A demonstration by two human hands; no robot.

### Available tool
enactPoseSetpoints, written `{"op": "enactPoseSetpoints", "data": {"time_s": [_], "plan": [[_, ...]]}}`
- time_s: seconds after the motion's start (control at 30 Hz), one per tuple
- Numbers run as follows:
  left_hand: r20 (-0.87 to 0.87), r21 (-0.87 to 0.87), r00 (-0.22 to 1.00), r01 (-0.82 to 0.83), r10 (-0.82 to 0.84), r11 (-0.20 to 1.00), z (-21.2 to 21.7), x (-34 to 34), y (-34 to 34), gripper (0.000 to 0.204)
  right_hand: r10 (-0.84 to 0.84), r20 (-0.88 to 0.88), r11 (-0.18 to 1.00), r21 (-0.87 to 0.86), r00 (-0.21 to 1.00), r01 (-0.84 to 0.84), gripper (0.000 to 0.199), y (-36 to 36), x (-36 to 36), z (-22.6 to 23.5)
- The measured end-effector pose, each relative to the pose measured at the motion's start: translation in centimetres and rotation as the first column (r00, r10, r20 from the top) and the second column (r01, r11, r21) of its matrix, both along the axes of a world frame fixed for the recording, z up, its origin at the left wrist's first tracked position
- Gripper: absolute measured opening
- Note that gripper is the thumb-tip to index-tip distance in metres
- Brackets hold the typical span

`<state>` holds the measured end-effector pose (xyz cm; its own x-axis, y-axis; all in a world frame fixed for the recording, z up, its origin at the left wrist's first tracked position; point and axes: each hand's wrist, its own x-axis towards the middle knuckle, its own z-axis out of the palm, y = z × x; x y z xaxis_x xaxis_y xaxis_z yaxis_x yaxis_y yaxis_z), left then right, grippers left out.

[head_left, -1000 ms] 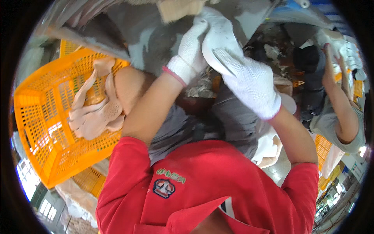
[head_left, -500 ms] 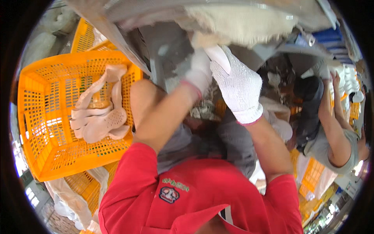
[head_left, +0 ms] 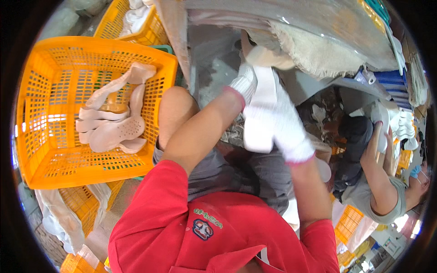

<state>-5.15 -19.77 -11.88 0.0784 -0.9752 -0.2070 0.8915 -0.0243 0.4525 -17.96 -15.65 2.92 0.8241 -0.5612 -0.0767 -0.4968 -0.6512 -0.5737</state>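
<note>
White knit gloves with pink cuffs cover both my hands. A white shoe sole (head_left: 259, 129) hangs between them, its far end up against a pale, rounded pad (head_left: 271, 58) under the machine's edge. My left hand (head_left: 246, 83) is closed on the sole's far left side, with its fingertips hidden behind it. Along the sole's right edge, my right hand (head_left: 287, 125) grips it and is smeared by motion. At my left, an orange plastic crate (head_left: 43, 157) contains several beige shoe soles (head_left: 114, 134), one with small holes.
A grey machine housing (head_left: 227, 16) with frayed pale cloth (head_left: 314, 50) overhangs my hands. Scraps (head_left: 321, 111) lie beneath it. Another orange crate (head_left: 107, 25) holds white pieces at far left. At right, a co-worker (head_left: 380, 182) handles white pieces beside a stack (head_left: 404, 125).
The white sole has swung into fuller view, its near end now pointing toward me. My right hand has shifted nearer to me. The view has shifted slightly, and the crate appears higher.
</note>
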Motion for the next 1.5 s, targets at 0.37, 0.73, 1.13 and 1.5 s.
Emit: {"op": "enactPoseSetpoints", "data": {"time_s": [0.37,0.73,1.13,1.5], "plan": [[-0.184,-0.089,0.982,-0.056,0.039,0.994,1.8,0.2,0.4,0.047,0.106,-0.074,0.993,-0.051,0.992,-0.110,0.045,1.2,0.4,2.2],[-0.076,0.041,0.988,-0.130,0.133,0.991,0.3,1.0,-0.5,0.062,-0.122,-0.004,0.859,-0.502,0.993,0.104,0.042,-0.2,0.3,-1.7],[0.211,-0.092,0.886,-0.401,0.412,0.911,-1.3,-2.5,2.6,0.062,-0.341,0.095,0.924,-0.148,0.935,0.352,0.034,-1.3,1.3,-2.0],[-0.072,-0.034,0.979,-0.196,0.193,0.980,-0.2,-2.7,4.4,0.056,-0.492,0.264,0.727,0.648,0.829,0.225,0.049,1.3,-0.8,1.3]]}}
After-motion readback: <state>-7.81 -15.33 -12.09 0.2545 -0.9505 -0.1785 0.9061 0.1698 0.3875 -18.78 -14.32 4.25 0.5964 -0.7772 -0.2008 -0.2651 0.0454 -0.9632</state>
